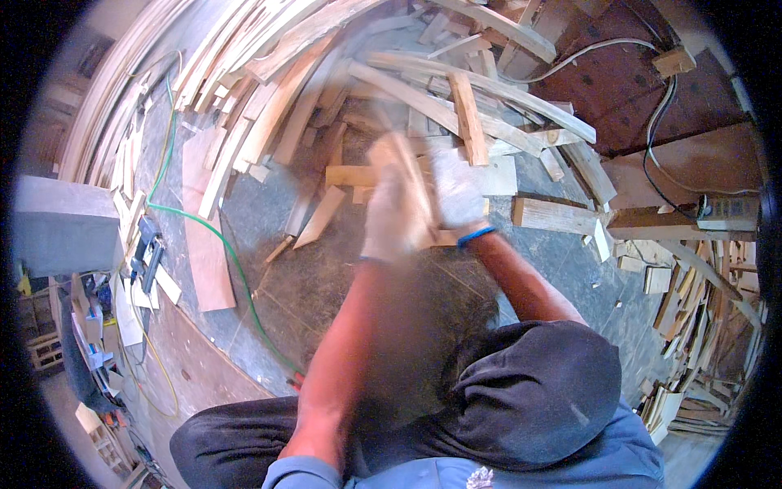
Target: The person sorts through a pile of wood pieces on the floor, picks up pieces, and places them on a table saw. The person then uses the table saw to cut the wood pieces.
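Observation:
A short, pale piece of wood [413,189] is blurred by motion between my two gloved hands. My left hand [383,218], in a whitish work glove, is closed along the left side of the wood. My right hand [458,194], also gloved and with a blue band at the wrist, lies against or close to the right side; its fingers are smeared. Below and behind the wood, several offcuts rest on the dark floor, among them a yellowish block [350,175] and a slanted strip [319,217].
Long wooden strips [269,106] are heaped ahead and to the left. A green hose [232,248] curves across the floor beside a nail-gun-like tool [145,254]. More boards [558,215] lie at right, near a scrap pile [692,301]. Cables [652,143] run at upper right.

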The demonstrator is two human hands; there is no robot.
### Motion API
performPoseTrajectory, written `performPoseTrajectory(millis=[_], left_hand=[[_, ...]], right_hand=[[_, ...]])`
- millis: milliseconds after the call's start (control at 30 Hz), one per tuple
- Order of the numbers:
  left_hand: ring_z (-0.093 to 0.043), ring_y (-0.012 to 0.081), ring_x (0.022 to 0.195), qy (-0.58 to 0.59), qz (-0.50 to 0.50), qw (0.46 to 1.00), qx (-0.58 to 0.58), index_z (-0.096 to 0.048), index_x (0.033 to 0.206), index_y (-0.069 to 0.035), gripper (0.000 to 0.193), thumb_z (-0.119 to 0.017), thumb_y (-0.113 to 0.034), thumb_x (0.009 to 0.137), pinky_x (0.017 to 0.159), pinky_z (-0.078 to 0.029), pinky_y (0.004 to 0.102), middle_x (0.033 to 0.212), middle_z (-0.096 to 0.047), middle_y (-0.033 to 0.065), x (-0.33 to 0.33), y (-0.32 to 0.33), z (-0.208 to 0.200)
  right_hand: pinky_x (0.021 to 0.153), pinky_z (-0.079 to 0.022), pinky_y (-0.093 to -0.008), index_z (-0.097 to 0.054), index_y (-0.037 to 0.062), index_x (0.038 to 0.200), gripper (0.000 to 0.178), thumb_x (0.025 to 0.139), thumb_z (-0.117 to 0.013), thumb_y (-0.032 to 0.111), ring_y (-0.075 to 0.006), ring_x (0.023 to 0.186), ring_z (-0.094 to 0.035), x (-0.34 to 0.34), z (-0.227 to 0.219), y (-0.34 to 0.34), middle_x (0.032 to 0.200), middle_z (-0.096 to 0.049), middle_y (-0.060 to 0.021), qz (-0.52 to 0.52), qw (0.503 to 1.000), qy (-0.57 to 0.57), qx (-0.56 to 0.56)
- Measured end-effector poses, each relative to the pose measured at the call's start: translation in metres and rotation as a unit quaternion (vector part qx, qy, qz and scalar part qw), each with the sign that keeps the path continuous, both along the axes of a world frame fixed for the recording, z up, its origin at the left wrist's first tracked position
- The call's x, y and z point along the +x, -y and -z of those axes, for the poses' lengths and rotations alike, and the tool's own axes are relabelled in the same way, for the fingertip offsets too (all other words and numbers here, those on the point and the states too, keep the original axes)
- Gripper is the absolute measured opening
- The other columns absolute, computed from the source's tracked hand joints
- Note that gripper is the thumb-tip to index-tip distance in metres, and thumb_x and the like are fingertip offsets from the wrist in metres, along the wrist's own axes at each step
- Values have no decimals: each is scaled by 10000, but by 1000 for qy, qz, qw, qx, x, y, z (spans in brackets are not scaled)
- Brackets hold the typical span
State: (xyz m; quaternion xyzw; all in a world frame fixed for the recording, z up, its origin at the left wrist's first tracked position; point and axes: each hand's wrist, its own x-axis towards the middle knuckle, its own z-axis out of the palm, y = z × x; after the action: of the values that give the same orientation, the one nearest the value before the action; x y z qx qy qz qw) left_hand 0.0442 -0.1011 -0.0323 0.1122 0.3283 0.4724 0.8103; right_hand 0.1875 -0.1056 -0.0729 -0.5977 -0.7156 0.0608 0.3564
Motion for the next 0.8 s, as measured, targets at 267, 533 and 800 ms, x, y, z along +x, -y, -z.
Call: performPoseTrajectory(millis=[267, 533, 800], left_hand=[[-707, 183, 941, -37, 16, 998, -39, -670, 1274, -81, 474, -588, -512, 1094, 776, -608, 345, 1110, -723, 54, 1, 4, 25], [-689, 160, 788, -127, -13, 992, 2, -657, 1237, -95, 366, -588, -429, 1105, 654, -589, 334, 997, -707, 39, 18, -24, -2], [-636, 163, 888, -156, 10, 985, 68, -632, 1257, -59, 299, -618, -265, 1042, 759, -549, 353, 1049, -645, 57, 25, -3, -88]], right_hand=[[988, -512, -532, -632, 28, 1319, 609, 913, -756, 463, -449, 1170, -627, 27, -40, -23, 1234, -651, -258, 154, 978, 141, 5], [814, -553, -578, -610, 81, 1195, 495, 848, -806, 375, -478, 950, -705, 92, -33, -70, 984, -718, -230, 152, 952, 216, -158], [753, -580, -481, -701, -6, 1232, 439, 975, -681, 351, -353, 810, -736, 88, -140, -29, 919, -744, -208, 118, 903, -49, -410]])
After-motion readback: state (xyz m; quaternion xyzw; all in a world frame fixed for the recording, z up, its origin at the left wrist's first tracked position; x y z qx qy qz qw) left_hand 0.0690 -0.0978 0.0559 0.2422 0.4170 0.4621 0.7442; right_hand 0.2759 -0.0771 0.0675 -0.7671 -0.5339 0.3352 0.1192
